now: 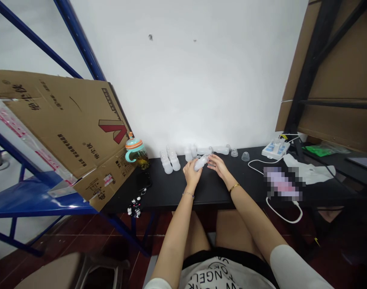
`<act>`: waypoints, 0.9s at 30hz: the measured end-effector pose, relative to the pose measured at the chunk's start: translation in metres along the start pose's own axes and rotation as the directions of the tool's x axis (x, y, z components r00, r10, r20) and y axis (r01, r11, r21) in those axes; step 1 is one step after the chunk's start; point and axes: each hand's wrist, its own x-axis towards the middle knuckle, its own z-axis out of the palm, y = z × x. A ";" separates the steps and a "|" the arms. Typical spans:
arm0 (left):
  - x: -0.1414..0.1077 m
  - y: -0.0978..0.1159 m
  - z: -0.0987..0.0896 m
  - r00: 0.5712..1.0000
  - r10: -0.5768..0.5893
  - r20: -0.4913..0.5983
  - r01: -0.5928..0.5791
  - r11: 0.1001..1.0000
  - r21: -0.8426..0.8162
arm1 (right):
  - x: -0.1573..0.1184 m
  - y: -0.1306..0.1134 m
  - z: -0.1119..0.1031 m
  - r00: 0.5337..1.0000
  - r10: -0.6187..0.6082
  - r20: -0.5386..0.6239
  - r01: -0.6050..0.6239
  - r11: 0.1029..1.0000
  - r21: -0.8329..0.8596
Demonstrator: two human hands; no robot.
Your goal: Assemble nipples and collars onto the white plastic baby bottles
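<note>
My left hand (pixel 191 174) is wrapped round a white translucent baby bottle (pixel 200 162), tilted with its top to the right. At that top end, the fingers of my right hand (pixel 217 165) are closed on the clear part, a cap as far as I can see. To the left, two similar bottles (pixel 169 160) lie on the black table (pixel 164 192). Behind my hands are more white bottles (pixel 190 151), partly hidden, and another lying bottle (pixel 221 150). Right of these sit two clear domed caps (pixel 245 156).
A cup with a turquoise lid (pixel 134 143) and a black phone (pixel 143 180) with a beaded charm are at left, beside a large cardboard box (pixel 81 132). At right lie a power strip (pixel 274 149), white cables and a blurred-out object (pixel 282 182). A white wall rises behind.
</note>
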 end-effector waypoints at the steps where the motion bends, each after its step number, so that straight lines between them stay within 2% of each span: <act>1: 0.000 0.000 0.000 1.000 0.001 0.004 -0.001 1.000 -0.008 | 0.000 0.000 0.000 1.000 -0.001 0.004 0.001 1.000 -0.007; 5: 0.001 0.000 0.000 0.999 -0.009 0.048 0.012 0.997 -0.072 | 0.001 0.000 0.000 1.000 -0.016 0.002 0.016 1.000 -0.016; 10: 0.001 0.000 0.002 0.992 -0.039 0.123 0.068 0.968 -0.240 | 0.001 0.000 0.001 0.999 -0.043 0.014 0.043 0.999 -0.025; 18: -0.004 -0.001 0.009 0.956 -0.048 0.290 0.167 0.900 -0.402 | -0.003 0.003 0.003 0.994 -0.044 0.104 0.052 0.996 -0.071; 21: -0.004 -0.003 0.009 0.963 -0.023 0.267 0.134 0.905 -0.404 | -0.004 0.005 0.004 0.988 -0.041 0.149 0.055 0.994 -0.091; 27: -0.001 -0.005 0.009 0.991 -0.011 0.131 0.055 0.940 -0.337 | -0.005 0.006 0.007 0.973 -0.030 0.230 0.056 0.992 -0.109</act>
